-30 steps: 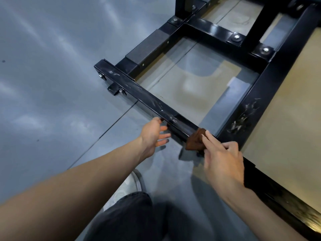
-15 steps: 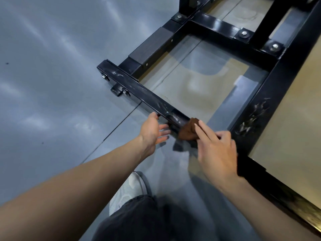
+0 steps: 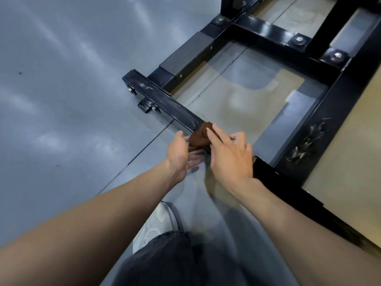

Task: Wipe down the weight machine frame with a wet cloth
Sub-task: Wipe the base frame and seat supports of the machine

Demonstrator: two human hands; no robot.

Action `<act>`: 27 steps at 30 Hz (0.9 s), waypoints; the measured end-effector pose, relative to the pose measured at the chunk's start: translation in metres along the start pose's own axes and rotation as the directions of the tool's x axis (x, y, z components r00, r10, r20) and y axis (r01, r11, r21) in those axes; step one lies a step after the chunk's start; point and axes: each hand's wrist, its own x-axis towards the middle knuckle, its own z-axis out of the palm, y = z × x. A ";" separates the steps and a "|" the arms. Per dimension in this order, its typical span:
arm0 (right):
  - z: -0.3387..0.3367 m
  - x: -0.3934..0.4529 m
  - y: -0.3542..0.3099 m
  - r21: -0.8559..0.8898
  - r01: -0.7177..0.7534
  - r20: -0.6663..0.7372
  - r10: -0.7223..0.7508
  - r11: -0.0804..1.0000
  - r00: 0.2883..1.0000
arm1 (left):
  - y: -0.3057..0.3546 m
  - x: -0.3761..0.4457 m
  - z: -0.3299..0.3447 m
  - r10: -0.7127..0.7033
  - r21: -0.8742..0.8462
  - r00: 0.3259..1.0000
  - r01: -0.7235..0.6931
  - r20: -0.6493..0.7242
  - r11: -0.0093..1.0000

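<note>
The black steel frame (image 3: 165,104) of the weight machine lies low on the floor, and its near bar runs diagonally from upper left to lower right. A small brown cloth (image 3: 199,135) is draped over that bar. My right hand (image 3: 228,157) holds the cloth against the bar, with the index and middle fingers laid over it and the thumb hidden. My left hand (image 3: 179,153) is right beside the cloth on the bar's near side. Its fingers are relaxed and its fingertips touch the cloth's lower edge.
Grey glossy floor (image 3: 61,100) spreads to the left. Inside the frame lies a beige and grey floor panel (image 3: 243,96). Bolted cross bars (image 3: 296,41) and a scuffed side rail (image 3: 309,141) stand farther back and right. My white shoe (image 3: 156,223) and dark trouser leg (image 3: 165,261) are below.
My right hand has slid the cloth leftward along the bar until it met my left hand, which stayed near the bar. The view has shifted a little.
</note>
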 end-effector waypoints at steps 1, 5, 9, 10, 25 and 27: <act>-0.004 -0.012 0.010 -0.013 -0.007 -0.029 0.006 1.000 1.000 | 0.001 -0.001 0.000 -0.003 -0.006 1.000 0.003 -0.002 1.000; -0.022 -0.065 0.041 -0.057 -0.098 -0.094 0.092 0.994 0.991 | 0.003 -0.003 -0.001 -0.022 -0.012 1.000 0.022 0.021 1.000; -0.017 -0.060 0.029 -0.075 -0.167 -0.087 0.160 0.983 0.983 | 0.003 -0.004 -0.004 -0.013 -0.012 0.999 0.013 0.047 1.000; -0.013 -0.047 0.020 -0.075 -0.144 -0.067 0.139 0.987 0.988 | 0.003 -0.004 -0.004 -0.012 -0.011 0.999 0.012 0.044 1.000; -0.017 -0.075 0.047 -0.094 -0.064 -0.131 0.052 0.993 0.990 | 0.005 -0.001 -0.002 -0.023 -0.025 0.998 0.025 0.051 0.999; -0.012 -0.069 0.038 -0.130 -0.077 -0.131 0.060 0.989 0.990 | 0.008 0.001 -0.004 -0.035 -0.027 0.998 0.036 0.050 0.999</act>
